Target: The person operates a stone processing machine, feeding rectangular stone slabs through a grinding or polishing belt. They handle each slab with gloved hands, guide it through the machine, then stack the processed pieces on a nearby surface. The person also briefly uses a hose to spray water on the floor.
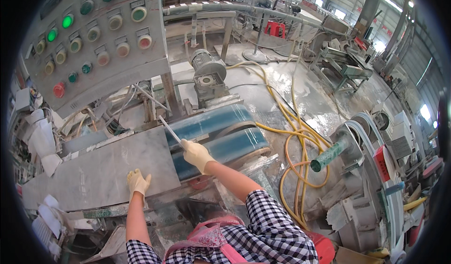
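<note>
Slab: the grey, marbled slab [103,163] lies flat, its right end meeting the blue belts [228,146]; the near edge faces the person.
Left hand: gloved, palm down over the slab near its near edge, fingers loosely spread and thumb apart, pinching nothing. Whether it bears down or only rests lightly, one cannot tell.
Right hand: gloved [196,156], fingers closed around the near end of a thin, pale stick [170,129], above the belts just beside the slab's right end.
Stick: slants away from the right hand toward the slab's far right corner. Whether it touches the slab is too fine to tell.
Steadying: a flat left palm [138,183] seems best, spread enough to check any slip, with fingertips kept back from the edge.
Stick grip: likely surest held near its end, as here, with a loose wrist, so that the tip can be placed without forcing.
Belts: they look wet or glossy; the right cuff and fingers are best kept above them and out of the gap between the two.
Panel: the control panel [117,71] shows two lit green lamps; its red button [59,89] sits low on the left, worth keeping reachable.
</note>
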Demonstrator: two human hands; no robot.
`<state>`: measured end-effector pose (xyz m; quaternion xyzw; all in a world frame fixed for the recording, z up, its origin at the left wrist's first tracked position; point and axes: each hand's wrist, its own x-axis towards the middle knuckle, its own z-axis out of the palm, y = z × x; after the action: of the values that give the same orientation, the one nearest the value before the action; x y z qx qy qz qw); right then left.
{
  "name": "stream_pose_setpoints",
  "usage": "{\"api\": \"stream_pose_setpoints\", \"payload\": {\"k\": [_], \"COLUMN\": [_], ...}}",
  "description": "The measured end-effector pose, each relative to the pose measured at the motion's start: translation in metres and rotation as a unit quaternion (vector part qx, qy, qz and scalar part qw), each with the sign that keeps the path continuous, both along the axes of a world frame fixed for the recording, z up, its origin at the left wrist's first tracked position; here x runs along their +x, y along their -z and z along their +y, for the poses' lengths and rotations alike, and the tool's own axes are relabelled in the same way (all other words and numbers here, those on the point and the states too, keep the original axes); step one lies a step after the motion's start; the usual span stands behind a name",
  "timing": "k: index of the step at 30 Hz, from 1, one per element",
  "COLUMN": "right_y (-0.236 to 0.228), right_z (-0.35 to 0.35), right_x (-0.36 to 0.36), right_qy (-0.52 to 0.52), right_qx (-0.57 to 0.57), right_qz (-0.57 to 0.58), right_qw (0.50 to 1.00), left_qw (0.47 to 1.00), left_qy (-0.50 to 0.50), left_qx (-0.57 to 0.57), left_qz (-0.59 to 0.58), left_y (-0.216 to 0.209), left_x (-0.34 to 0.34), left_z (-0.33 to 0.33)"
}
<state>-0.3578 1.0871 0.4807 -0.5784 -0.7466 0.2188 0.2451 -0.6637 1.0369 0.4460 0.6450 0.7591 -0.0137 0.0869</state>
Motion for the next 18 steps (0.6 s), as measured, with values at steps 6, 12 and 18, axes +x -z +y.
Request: {"api": "stream_pose_setpoints", "payload": {"k": [6,12,18], "right_y": [-0.001,0.002,0.001], "right_z": [-0.005,-0.003,0.000], "right_x": [-0.005,0.000,0.008], "right_qy": [0.006,-0.005,0.003], "right_qx": [0.013,0.000,-0.013], "right_qz": [0.002,0.036,0.033], "right_qw": [1.000,0.999,0.999], "left_qw": [0.979,0.992,0.997], "left_qy": [0.016,-0.065,-0.070], "left_qx": [0.132,0.086,0.019], "left_qz": [-0.153,-0.061,-0.002], "left_y": [0.011,-0.018,-0.032], "left_x": [0.063,0.147,0.153], "left_z": [0.051,0.071,0.085]}}
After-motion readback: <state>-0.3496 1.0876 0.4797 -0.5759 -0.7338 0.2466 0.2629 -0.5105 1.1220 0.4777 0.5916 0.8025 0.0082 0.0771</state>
